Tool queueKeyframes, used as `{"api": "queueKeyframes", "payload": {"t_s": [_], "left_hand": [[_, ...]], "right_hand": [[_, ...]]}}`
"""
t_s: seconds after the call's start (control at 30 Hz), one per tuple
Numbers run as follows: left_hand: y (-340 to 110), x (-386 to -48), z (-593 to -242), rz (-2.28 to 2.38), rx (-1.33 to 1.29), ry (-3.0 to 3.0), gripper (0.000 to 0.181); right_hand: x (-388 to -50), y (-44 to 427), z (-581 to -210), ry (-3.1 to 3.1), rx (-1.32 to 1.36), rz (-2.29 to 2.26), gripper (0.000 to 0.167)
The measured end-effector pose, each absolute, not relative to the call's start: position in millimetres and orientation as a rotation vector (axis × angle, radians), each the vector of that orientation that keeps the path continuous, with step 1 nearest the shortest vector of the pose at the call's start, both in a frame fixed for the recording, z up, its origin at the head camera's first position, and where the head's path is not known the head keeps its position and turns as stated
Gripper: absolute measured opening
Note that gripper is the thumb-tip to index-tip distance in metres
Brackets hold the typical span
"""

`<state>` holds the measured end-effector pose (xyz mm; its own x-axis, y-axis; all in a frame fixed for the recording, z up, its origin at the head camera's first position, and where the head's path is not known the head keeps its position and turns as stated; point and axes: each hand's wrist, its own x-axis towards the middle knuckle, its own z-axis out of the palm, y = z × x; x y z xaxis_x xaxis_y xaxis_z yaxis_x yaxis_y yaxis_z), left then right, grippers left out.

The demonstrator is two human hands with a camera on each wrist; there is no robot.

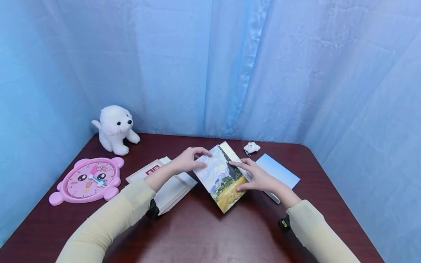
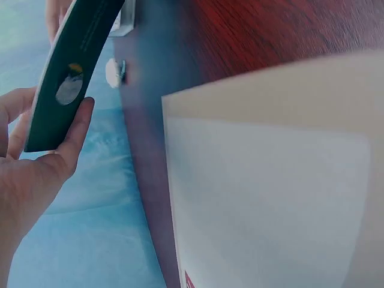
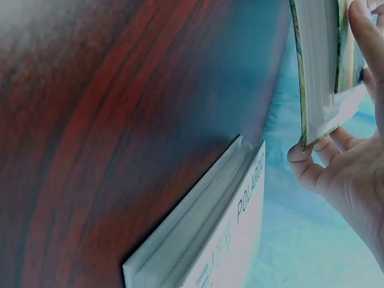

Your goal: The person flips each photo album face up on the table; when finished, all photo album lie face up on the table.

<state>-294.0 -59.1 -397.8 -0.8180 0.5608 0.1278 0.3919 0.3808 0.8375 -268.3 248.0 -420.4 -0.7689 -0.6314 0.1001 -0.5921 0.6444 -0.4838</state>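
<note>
Head view: left hand [image 1: 190, 160] and right hand [image 1: 258, 178] both grip a landscape-painted photo album [image 1: 217, 177], centre. Left wrist: its dark green cover [image 2: 77, 75], upper left. Right wrist: its pages [image 3: 318, 66], upper right; a lettered white album [image 3: 234, 234], lower centre.

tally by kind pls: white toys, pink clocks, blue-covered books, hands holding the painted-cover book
White toys: 2 (plush dog, small figure)
Pink clock: 1
Blue-covered book: 1
Hands holding the painted-cover book: 2 (left hand, right hand)
Total: 6
</note>
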Motion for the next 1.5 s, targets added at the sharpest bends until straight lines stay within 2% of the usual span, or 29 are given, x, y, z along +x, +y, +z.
{"api": "queueKeyframes", "payload": {"t_s": [0.63,1.5], "left_hand": [[-78.8,-321.3,-420.0,1.138,0.893,2.321,0.045],[-73.9,-320.4,-430.3,0.938,1.027,2.301,0.042]], "right_hand": [[-286.8,243.2,-428.8,2.604,-0.967,-0.749,0.088],[-279.7,244.7,-429.6,2.544,-0.889,-0.583,0.085]]}}
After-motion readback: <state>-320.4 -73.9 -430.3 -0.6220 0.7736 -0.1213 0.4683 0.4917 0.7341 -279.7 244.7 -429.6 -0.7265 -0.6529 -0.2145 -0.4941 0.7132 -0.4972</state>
